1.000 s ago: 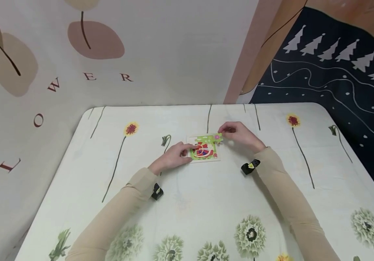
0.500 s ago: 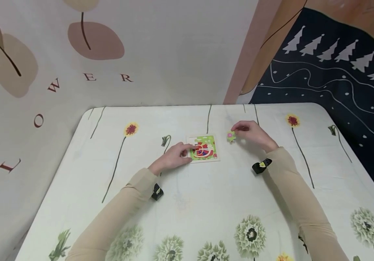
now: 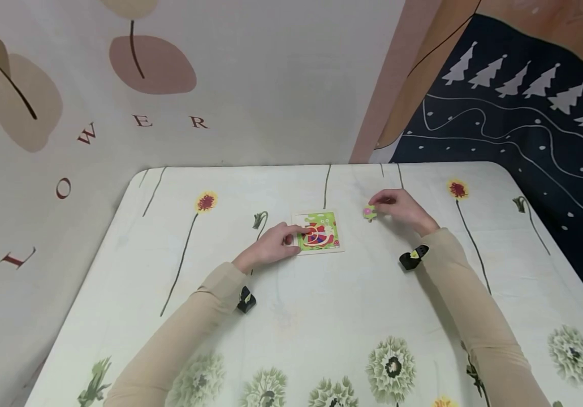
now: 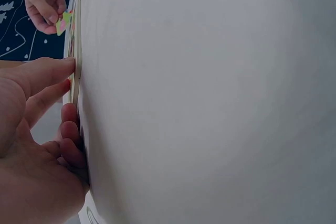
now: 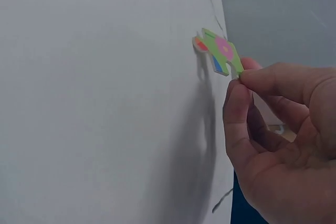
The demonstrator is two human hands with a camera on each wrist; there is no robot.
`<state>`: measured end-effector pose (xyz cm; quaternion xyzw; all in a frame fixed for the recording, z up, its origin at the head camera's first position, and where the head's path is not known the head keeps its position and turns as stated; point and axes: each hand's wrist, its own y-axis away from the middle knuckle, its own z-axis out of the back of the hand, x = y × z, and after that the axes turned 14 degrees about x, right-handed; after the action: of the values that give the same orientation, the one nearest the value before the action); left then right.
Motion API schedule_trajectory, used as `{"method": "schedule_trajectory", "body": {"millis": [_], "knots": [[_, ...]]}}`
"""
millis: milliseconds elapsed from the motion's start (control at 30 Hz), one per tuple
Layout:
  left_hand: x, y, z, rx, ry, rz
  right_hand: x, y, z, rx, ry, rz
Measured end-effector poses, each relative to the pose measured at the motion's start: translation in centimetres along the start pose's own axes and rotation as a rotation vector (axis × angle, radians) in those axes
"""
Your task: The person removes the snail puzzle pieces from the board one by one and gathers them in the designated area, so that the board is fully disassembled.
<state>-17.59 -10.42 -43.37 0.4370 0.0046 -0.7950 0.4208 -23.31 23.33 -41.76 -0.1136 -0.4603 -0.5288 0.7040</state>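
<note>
A: The right hand [image 3: 404, 210] is drawing the puzzle piece [image 3: 369, 211] away. In the head view both are sitting further out to that hand's own side than a second ago, when the piece was at the corner of the puzzle board [image 3: 295, 218].

B: So the piece is now staying apart from the board, loose rather than fitted, I'd judge. And the left hand [image 3: 273, 243]?

A: It's staying put, pressing the board on the tabletop [image 3: 281, 333], index finger reaching straight over it, thumb resting at its near edge.

B: What is the left wrist view adding?

A: Thumb and index finger are touching the board without wrapping round it; the other fingers are curling just beside it. Beyond, the right hand is holding the piece.

B: And the right wrist view?

A: The right hand is pinching one edge between thumb and fingers, so the piece is jutting out ahead of the fingertips.

B: Counting?

A: I'm counting two hands, one board, one loose piece and two black wrist devices [image 3: 246, 299], one by each wrist.
</note>
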Motion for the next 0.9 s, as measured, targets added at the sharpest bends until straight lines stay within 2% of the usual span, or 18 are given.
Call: {"method": "schedule_trajectory", "body": {"millis": [233, 667, 900], "knots": [[0.04, -0.09, 0.03, -0.002, -0.009, -0.001, -0.37, -0.42, 0.07, 0.018, -0.003, -0.051], [-0.4, 0.34, -0.03, 0.0, 0.02, 0.032, -0.46, -0.76, -0.24, 0.001, -0.021, -0.061], [-0.4, 0.34, -0.02, -0.002, 0.012, 0.019, -0.51, -0.64, -0.35, -0.006, -0.032, -0.063]]}}
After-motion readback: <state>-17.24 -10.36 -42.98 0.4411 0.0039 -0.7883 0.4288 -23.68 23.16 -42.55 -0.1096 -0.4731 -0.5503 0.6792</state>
